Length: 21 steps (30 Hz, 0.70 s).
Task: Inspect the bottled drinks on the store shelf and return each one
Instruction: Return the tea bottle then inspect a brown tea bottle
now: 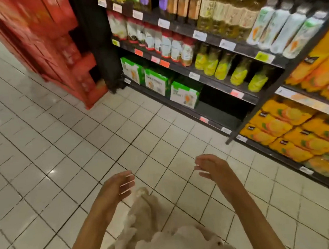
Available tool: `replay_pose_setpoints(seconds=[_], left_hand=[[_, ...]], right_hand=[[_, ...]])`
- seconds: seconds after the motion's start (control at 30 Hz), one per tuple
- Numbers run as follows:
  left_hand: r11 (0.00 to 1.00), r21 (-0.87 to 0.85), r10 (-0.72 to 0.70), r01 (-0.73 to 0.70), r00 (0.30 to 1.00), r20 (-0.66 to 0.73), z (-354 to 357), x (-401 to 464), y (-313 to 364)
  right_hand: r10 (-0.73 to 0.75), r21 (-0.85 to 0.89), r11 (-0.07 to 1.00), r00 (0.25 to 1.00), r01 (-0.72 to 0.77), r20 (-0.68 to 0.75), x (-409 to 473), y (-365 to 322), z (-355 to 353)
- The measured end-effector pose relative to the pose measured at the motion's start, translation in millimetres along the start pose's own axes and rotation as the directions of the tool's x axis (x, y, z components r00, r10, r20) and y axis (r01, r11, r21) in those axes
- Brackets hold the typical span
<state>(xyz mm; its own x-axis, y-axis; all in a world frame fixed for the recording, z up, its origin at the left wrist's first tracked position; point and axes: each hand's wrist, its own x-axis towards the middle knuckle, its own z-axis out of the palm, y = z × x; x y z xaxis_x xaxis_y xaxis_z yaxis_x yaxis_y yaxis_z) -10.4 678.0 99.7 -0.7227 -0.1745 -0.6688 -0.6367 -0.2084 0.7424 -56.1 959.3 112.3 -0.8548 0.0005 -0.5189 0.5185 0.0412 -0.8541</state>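
Bottles [222,69] upright on shelf [211,79]; both hands [117,187] [210,166] empty.

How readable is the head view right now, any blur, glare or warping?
Head view: motion blur smears the shelf bottles and red crates, labels unreadable; ceiling-light glare spots the floor tiles; wide-angle warping tilts the shelving; both empty hands, left hand and right hand, slightly soft.
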Motion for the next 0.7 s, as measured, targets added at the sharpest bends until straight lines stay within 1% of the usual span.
replay_pose_setpoints(seconds=[0.07,0.13,0.23,0.33,0.47,0.57,0.7], left_hand=[[0.999,0.040,0.008,-0.010,0.999,0.037,-4,53,55],[0.995,0.087,0.047,-0.056,0.994,0.099,-4,103,114],[0.978,0.176,0.078,-0.109,0.982,0.174,10,172,201],[0.973,0.173,0.106,-0.152,0.962,0.251,36,244,275],[0.969,0.164,0.138,-0.184,0.956,0.259,78,346,359],[0.970,0.147,0.150,-0.191,0.956,0.251,106,412,410],[0.968,0.122,0.182,-0.220,0.948,0.263,140,482,480]], right_hand=[[-0.011,0.091,0.996,0.999,0.016,-0.053,39,-32,20],[-0.029,0.149,0.988,0.992,0.047,-0.123,72,-62,37],[-0.071,0.141,0.985,0.976,0.101,-0.204,122,-102,57],[-0.134,0.040,0.989,0.968,0.146,-0.212,184,-141,70],[-0.244,-0.079,0.969,0.949,0.233,-0.201,302,-206,78],[-0.322,-0.108,0.946,0.925,0.306,-0.201,402,-269,81],[-0.412,-0.244,0.898,0.895,0.366,-0.172,516,-372,89]])
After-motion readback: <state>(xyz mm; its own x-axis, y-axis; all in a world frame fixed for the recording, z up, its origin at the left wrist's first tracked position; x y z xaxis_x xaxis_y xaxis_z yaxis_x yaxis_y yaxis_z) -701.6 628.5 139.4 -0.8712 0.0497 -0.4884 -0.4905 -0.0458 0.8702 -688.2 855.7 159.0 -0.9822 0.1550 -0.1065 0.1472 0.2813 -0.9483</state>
